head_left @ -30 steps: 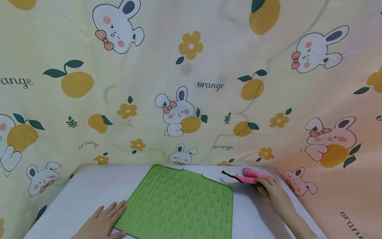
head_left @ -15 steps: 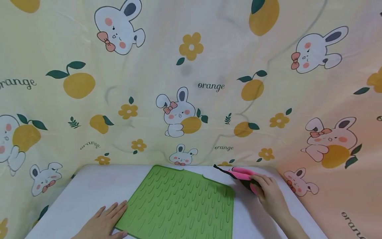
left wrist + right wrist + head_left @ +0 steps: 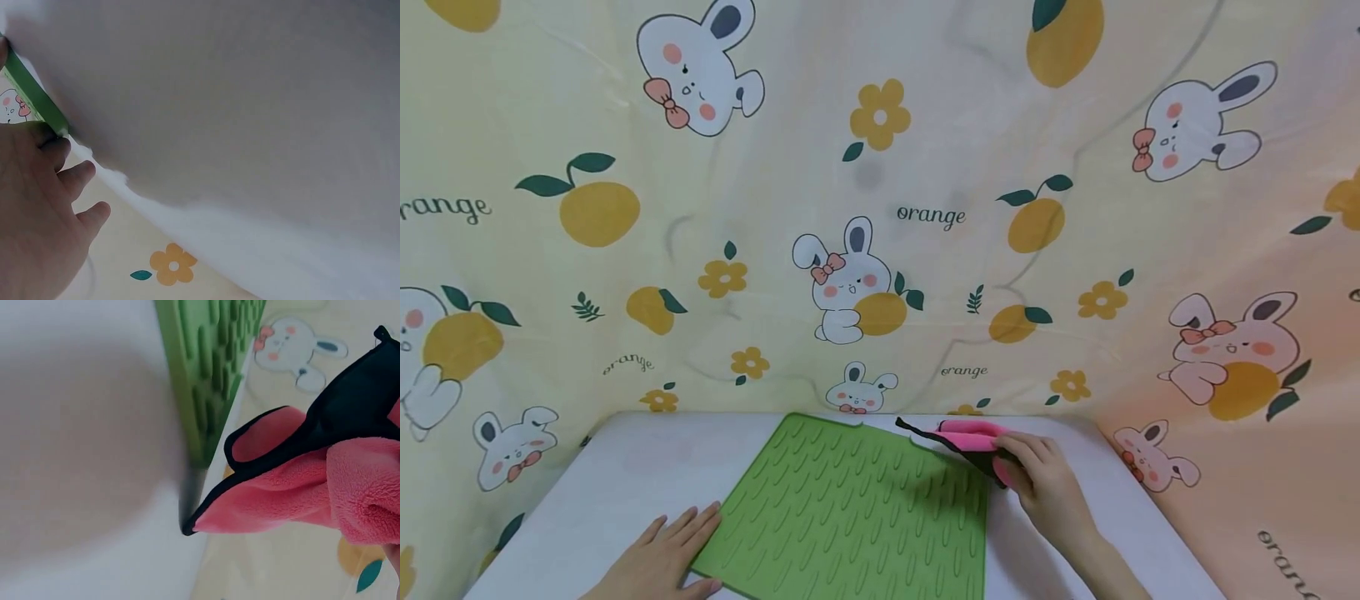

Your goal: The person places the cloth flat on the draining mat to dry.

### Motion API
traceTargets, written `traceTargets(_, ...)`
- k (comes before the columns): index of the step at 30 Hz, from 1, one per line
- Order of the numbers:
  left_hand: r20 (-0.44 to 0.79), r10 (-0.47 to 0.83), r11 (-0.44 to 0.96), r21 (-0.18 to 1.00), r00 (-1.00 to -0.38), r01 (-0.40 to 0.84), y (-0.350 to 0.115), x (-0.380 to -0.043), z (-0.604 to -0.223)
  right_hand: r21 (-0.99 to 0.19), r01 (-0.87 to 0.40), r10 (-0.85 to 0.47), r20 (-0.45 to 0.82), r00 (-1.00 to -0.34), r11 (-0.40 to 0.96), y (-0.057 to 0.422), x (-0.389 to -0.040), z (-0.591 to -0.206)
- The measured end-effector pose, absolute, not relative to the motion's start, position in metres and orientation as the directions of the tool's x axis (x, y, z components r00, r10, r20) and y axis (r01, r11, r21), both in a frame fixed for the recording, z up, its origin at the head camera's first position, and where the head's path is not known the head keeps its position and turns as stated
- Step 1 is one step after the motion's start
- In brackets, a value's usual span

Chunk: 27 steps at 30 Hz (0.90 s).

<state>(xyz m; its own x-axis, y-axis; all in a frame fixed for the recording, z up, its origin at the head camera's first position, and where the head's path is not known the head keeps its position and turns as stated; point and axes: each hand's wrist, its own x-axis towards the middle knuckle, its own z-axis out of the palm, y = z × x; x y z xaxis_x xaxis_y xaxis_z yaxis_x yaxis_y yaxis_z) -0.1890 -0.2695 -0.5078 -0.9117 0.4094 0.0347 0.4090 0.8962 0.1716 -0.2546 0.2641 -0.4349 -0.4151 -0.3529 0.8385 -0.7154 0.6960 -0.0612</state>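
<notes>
A green mat (image 3: 842, 508) with rows of raised oblong ridges lies on the white table. My left hand (image 3: 658, 554) rests at its left edge with the fingers extended; the left wrist view shows the fingertips touching the mat's green side (image 3: 37, 97). My right hand (image 3: 1052, 487) grips a bunched pink plush cloth (image 3: 973, 439) with black edging, held over the mat's far right corner. In the right wrist view the cloth (image 3: 269, 503) hangs in folds, one corner down near the mat's end. Most of the right hand is hidden there.
The white table (image 3: 587, 483) extends on both sides of the mat. Behind it and at the sides hangs a pale yellow curtain (image 3: 775, 183) printed with rabbits, oranges and flowers, meeting the table's far edge.
My right hand has moved left with the cloth, from beside the mat to over its far right corner, and its shadow now falls on the mat. The left hand has stayed in place.
</notes>
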Motion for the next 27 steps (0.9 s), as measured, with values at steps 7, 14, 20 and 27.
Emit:
traceTargets(7,0.015,0.394,0.905,0.167,-0.919,0.391,-0.268,-0.190,-0.506,-0.027,-0.780,-0.398,0.849,-0.348,0.626,0.235,-0.251,-0.435)
traceTargets(14,0.003,0.390,0.910,0.151,-0.921,0.386,-0.268,-0.192,-0.506,-0.024,-0.801,-0.439,0.826,-0.353,0.598,0.205,-0.248,-0.440)
traceTargets(20,0.008,0.392,0.911,0.133,-0.920,0.389,-0.268,-0.193,-0.507,-0.036,-0.823,-0.456,0.818,-0.350,0.566,0.179,-0.249,-0.446)
traceTargets(27,-0.025,0.385,0.916,0.134,-0.923,0.378,-0.267,-0.195,-0.506,-0.001,-0.869,-0.502,0.815,-0.288,0.496,0.153,-0.247,-0.457)
